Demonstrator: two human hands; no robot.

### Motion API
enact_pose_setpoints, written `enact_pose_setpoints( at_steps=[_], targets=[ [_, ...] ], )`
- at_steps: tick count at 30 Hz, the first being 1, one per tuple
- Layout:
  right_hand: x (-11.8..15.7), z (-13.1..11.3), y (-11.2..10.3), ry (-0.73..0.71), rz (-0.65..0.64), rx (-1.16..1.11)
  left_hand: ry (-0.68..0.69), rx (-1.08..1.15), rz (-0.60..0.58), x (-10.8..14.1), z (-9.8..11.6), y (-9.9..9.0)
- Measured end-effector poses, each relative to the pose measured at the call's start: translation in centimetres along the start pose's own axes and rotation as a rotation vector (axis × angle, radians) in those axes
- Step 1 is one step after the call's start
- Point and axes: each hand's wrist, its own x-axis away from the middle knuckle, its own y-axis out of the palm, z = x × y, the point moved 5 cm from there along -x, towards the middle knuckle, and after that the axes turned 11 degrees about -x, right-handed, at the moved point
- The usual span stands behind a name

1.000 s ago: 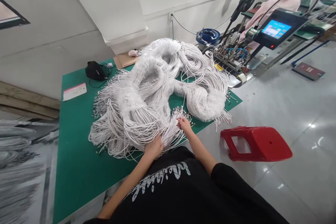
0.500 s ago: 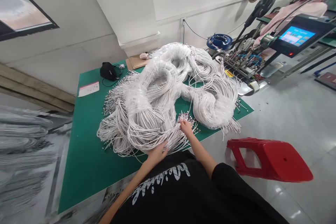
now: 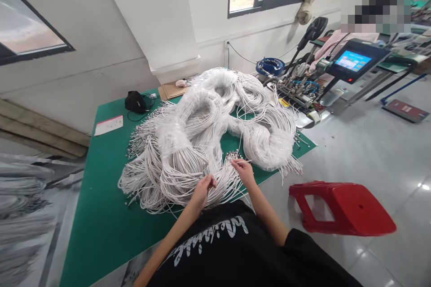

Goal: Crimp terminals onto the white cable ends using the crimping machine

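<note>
Large bundles of white cables (image 3: 183, 161), partly wrapped in clear plastic (image 3: 171, 136), lie heaped on the green table (image 3: 90, 215). At the front of the heap, my left hand (image 3: 204, 187) is closed, its fingers curled together beside the loose cables. My right hand (image 3: 243, 171) pinches a thin white cable near the bundle's connector ends (image 3: 232, 156). Whatever the left fingers may hold is too small to make out.
A red stool (image 3: 360, 208) stands on the floor at the right. Behind it are a machine with a lit screen (image 3: 353, 60) and a blue bowl (image 3: 270, 66). A black cap (image 3: 135, 101) and a paper (image 3: 108, 125) lie at the table's left. A person (image 3: 362, 35) is at the back right.
My left hand has lifted off the bundle and its fingers have closed. My right hand has turned and now pinches a cable. The view has shifted, showing more of the window.
</note>
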Motion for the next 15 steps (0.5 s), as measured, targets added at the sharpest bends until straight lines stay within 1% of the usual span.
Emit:
enact_pose_setpoints(
  at_steps=[1, 2, 3, 4, 5, 6, 7, 9, 11, 12, 13, 15],
  targets=[
    [0.6, 0.2, 0.4, -0.065, -0.080, 0.167, -0.038, 0.106, 0.033, -0.1, -0.6, -0.4],
    [1.4, 0.4, 1.1, -0.113, -0.194, 0.309, -0.053, 0.150, 0.055, -0.2, -1.1, -0.7],
    [2.3, 0.7, 1.9, -0.136, -0.326, 0.416, -0.045, 0.123, 0.058, -0.1, -1.4, -0.9],
    [3.2, 1.0, 2.6, -0.135, -0.440, 0.488, -0.019, 0.030, 0.041, 0.0, -1.6, -0.9],
    [4.0, 1.2, 3.2, -0.113, -0.526, 0.527, 0.019, -0.109, 0.001, 0.2, -1.7, -0.7],
    [4.5, 1.3, 3.7, -0.078, -0.575, 0.533, 0.063, -0.269, -0.056, 0.5, -1.8, -0.4],
    [4.9, 1.3, 4.0, -0.031, -0.590, 0.510, 0.107, -0.424, -0.116, 0.8, -2.0, 0.0],
    [5.0, 1.5, 4.3, 0.077, -0.561, 0.411, 0.166, -0.656, -0.253, 1.6, -2.6, 0.9],
    [4.8, 1.9, 4.6, 0.161, -0.522, 0.313, 0.170, -0.756, -0.356, 2.2, -3.4, 1.5],
    [4.7, 2.2, 4.8, 0.187, -0.496, 0.297, 0.159, -0.767, -0.374, 2.4, -3.7, 1.5],
    [4.6, 2.5, 4.8, 0.201, -0.455, 0.307, 0.144, -0.760, -0.368, 2.4, -4.0, 1.5],
    [4.7, 3.0, 4.7, 0.197, -0.328, 0.363, 0.119, -0.711, -0.292, 2.2, -4.4, 0.9]
  ],
)
